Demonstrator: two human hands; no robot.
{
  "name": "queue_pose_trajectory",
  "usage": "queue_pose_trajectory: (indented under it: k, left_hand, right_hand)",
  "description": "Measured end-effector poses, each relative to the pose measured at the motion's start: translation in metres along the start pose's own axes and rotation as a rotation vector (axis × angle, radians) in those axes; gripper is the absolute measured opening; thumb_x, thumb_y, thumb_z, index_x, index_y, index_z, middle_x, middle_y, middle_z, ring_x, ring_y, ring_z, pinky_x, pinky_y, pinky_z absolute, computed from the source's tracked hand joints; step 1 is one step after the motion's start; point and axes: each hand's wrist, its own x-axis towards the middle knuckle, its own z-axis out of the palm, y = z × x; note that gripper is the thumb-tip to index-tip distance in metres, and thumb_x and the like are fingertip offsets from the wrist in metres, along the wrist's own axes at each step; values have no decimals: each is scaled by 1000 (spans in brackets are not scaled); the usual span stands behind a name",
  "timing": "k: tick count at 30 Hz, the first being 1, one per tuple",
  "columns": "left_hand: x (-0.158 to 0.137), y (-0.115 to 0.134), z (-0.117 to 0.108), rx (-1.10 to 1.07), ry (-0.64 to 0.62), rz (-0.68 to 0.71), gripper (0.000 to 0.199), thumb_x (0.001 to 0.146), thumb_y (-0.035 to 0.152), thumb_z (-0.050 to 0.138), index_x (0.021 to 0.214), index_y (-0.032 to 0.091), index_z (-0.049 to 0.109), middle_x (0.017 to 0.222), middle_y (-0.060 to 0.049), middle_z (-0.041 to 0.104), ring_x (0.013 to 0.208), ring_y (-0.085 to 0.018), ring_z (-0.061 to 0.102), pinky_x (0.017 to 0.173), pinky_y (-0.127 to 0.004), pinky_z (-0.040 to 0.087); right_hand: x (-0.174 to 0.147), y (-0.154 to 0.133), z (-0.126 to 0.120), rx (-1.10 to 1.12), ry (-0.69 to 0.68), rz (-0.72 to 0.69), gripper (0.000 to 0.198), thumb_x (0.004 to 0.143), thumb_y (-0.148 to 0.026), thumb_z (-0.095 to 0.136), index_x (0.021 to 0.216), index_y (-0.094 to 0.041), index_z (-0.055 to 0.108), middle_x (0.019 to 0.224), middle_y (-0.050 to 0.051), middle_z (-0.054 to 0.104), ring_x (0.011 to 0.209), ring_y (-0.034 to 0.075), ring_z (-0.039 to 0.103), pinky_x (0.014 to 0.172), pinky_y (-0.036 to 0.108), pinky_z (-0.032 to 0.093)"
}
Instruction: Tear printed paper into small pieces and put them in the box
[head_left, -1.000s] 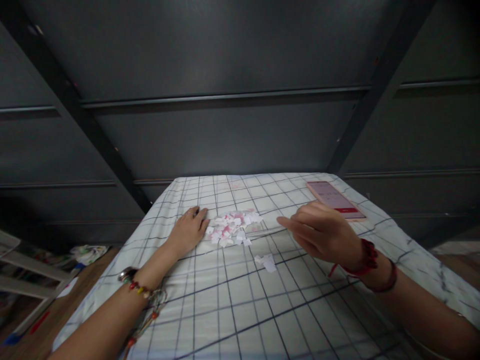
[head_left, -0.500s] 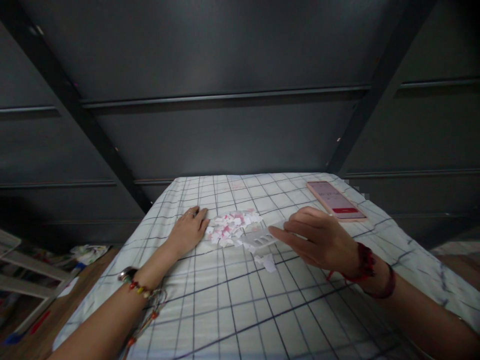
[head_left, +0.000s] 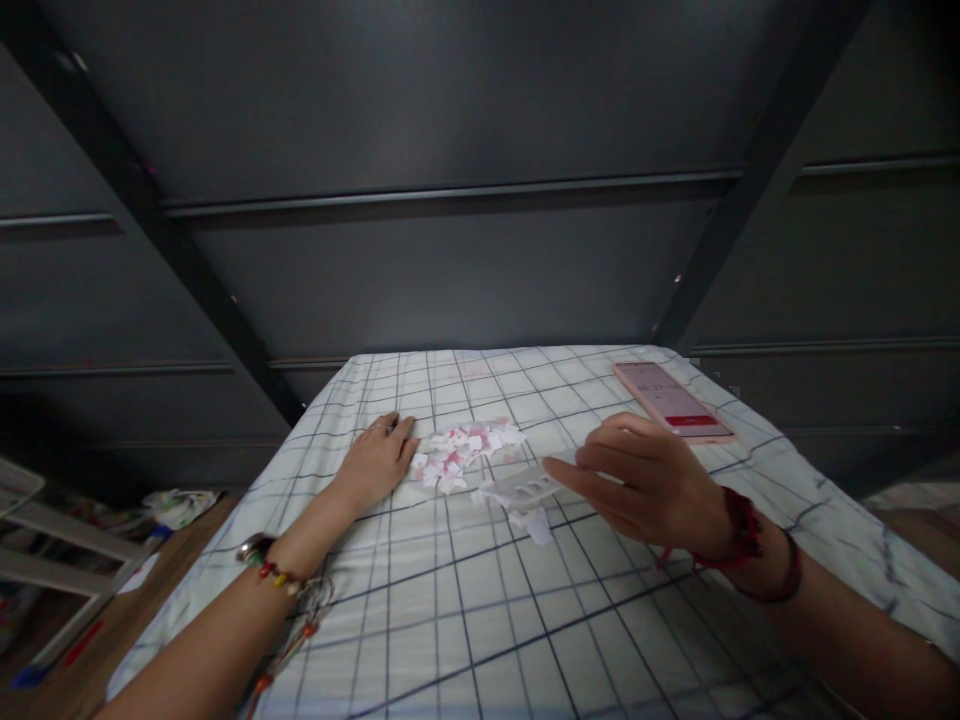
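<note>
My left hand (head_left: 379, 460) lies flat on the checked cloth, its fingers apart, just left of a heap of torn paper scraps (head_left: 461, 452), white with pink patches. Pinched in my right hand (head_left: 637, 475) is a flat, pale plastic-looking piece with a row of slots (head_left: 525, 487); its kind is unclear. The slotted piece slants low over the cloth, at the right side of the heap. Several white scraps (head_left: 536, 525) lie by its near edge. My right fingers cover the piece's other end.
A phone in a pink case (head_left: 671, 405) lies face up at the far right of the checked cloth (head_left: 420, 620). Dark panels (head_left: 450, 270) rise behind the table. A pale chair-like frame (head_left: 67, 545) stands at the lower left.
My right hand and the slotted piece have shifted slightly to the right, away from the heap. My left hand stays where it was.
</note>
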Motion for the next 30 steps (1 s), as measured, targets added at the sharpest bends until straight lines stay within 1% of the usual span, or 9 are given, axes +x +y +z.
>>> queue_pose_trajectory:
  k: [3,5,8,10,13,19,22,27,30]
  left_hand:
    - [0,0,0,-17,5,6,36,93,28,35,123,12,44,125,-16,46,112,-25,47,91,-38,39]
    - [0,0,0,-32,18,7,34,93,28,36,122,13,46,124,-15,47,112,-25,47,91,-39,39]
    - [0,-1,1,-54,25,7,33,92,27,36,121,13,46,124,-14,49,113,-25,47,92,-39,39]
    - [1,-1,1,-62,23,12,34,92,27,36,120,12,47,123,-15,49,114,-26,46,92,-39,39]
    - [0,-2,2,-58,25,17,34,92,27,36,121,11,47,123,-15,49,115,-26,45,92,-39,39]
    - [-1,0,-1,-23,8,-1,36,93,27,35,123,11,45,124,-16,47,112,-25,47,92,-37,38]
    - [-2,1,-1,-14,8,-10,37,93,28,35,123,11,45,123,-16,47,112,-25,47,91,-36,39]
    - [-4,1,1,-9,37,-13,36,93,29,33,123,12,45,123,-15,48,111,-25,48,90,-37,39]
    - [-7,3,2,-20,58,-23,35,94,27,33,122,12,47,123,-16,48,110,-25,49,91,-37,38]
  right_hand:
    - [-1,1,-5,12,55,34,25,81,-6,45,102,-16,52,65,-1,56,63,12,46,60,29,40]
    - [-1,1,-5,25,42,54,25,82,-7,44,103,-18,52,68,-1,57,65,12,47,61,29,41]
    - [-2,0,-1,85,-12,28,26,82,-6,41,102,-17,51,69,-1,56,65,12,48,61,29,40]
    - [-3,1,0,137,-8,18,25,81,-6,41,103,-16,49,67,-1,55,63,12,47,59,28,39]
    - [-4,2,-3,180,14,65,28,81,-8,43,106,-18,47,68,-1,55,62,12,44,59,29,38]
    - [-4,6,-6,221,-24,67,30,80,-7,41,107,-19,46,64,-2,50,58,11,40,57,29,35]
    - [-5,8,-5,252,-16,102,31,79,-6,40,106,-19,47,63,-2,47,58,11,38,57,28,33]
    - [-5,7,-7,291,-84,102,27,77,-6,37,97,-18,51,63,-2,47,60,12,39,59,28,32]
    - [-3,5,-9,302,-69,116,23,77,-7,38,91,-17,53,60,-2,46,60,12,39,58,28,31]
